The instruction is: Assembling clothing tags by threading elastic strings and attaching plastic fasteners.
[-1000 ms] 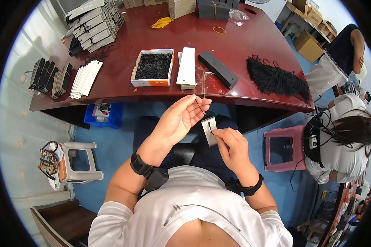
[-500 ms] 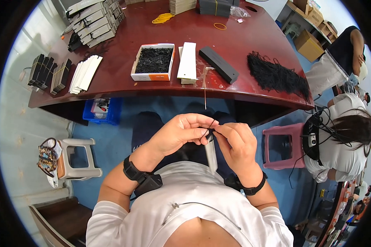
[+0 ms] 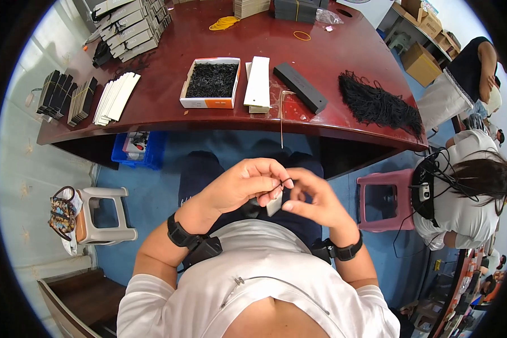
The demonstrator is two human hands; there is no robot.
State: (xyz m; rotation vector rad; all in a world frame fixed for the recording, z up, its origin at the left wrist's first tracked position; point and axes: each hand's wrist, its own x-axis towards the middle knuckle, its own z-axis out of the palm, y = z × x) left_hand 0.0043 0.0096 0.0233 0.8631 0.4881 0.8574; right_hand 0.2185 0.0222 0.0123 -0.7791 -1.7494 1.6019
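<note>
My left hand (image 3: 253,183), above my lap, pinches a thin black cord (image 3: 286,182) between thumb and fingertips. Below those fingers a pale card strip (image 3: 274,206) sticks out, seen foreshortened. Its upper end is hidden in the hand. Just to the right is my right hand (image 3: 315,200), its thumb and index finger apart around the cord and strip, the other fingers slightly blurred. Ahead on the table, a box of short black cords (image 3: 210,103) stands beside a stack of white card strips (image 3: 258,84). A heap of long black cords (image 3: 377,104) lies at the right.
On the dark red table (image 3: 169,121), a thin bent metal rod (image 3: 281,121) juts past the front edge beside a dark grey bar (image 3: 300,87). More strips (image 3: 117,98) lie at the left. A pink stool (image 3: 386,200) and a seated person (image 3: 467,186) are to my right.
My right thumb has come away from the cord and its fingers have spread. The card strip has swung left and looks shorter. My left hand stays nearly in place.
</note>
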